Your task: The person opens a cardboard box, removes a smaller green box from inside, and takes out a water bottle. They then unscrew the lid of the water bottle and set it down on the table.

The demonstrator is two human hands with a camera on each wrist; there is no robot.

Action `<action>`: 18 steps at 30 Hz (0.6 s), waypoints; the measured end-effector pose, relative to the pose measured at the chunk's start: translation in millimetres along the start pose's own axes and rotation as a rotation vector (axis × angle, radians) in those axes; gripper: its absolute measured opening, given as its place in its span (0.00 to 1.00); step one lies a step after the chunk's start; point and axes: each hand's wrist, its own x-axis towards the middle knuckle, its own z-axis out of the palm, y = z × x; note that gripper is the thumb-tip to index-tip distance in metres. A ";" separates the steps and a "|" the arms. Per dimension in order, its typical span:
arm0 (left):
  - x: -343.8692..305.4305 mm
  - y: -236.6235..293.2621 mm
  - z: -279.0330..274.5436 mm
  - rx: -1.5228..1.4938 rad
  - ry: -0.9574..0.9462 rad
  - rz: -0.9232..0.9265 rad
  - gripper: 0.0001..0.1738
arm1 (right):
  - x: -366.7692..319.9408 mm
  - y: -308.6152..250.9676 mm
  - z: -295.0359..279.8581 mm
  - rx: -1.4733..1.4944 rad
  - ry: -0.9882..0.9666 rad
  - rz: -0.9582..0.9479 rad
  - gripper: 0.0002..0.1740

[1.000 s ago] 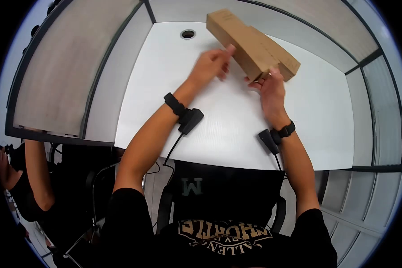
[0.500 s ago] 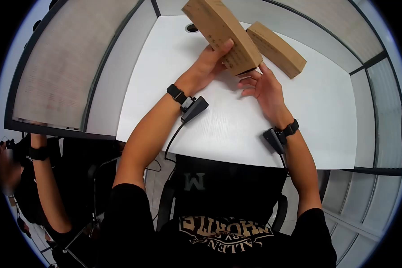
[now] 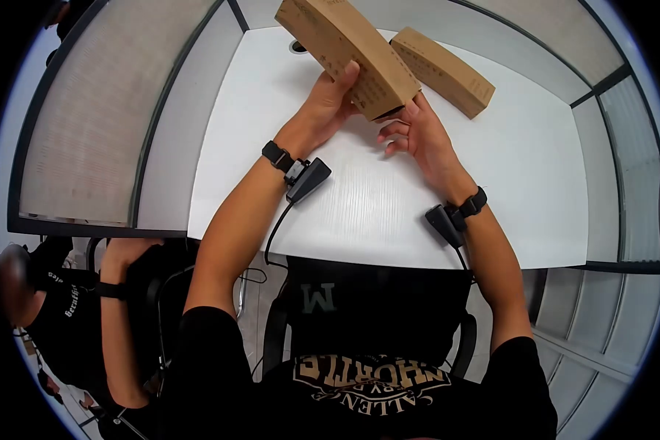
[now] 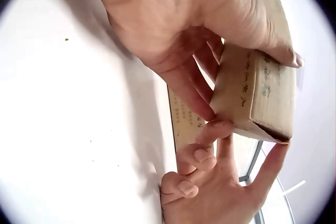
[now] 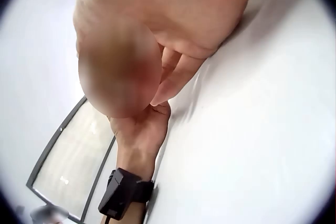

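A long brown cardboard box [image 3: 348, 51] with dark print is held up over the white table, tilted, its near end towards the person. The left hand [image 3: 328, 108] grips its left side, thumb across the printed top and fingers underneath. At the near end is the right hand [image 3: 431, 143]. In the left wrist view, the right thumb [image 4: 270, 169] touches the corner of the slightly parted end flap, the index fingertip is at the box's lower edge, and the other fingers curl loosely. A blurred patch covers part of the right wrist view.
A second, similar cardboard box [image 3: 447, 73] lies on the white table [image 3: 359, 198] behind the right hand. Grey partition panels [image 3: 99, 110] enclose the table, and a round cable hole [image 3: 298, 47] is at the back left. Another person [image 3: 114, 323] sits at the left.
The held box has been lifted off to the left, away from the second box. The left hand has taken hold of its side, while the right hand remains at its near end.
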 end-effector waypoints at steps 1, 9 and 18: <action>0.1 1.1 0.7 -0.013 0.002 -0.004 0.53 | 0.4 1.6 -0.2 0.007 -0.004 -0.001 0.42; -0.9 1.8 3.8 0.018 -0.013 0.005 0.53 | 0.5 1.7 -0.3 -0.008 -0.016 -0.028 0.41; 0.7 -2.2 -1.2 0.034 0.032 -0.002 0.53 | -0.2 -3.5 2.8 0.009 -0.036 -0.059 0.41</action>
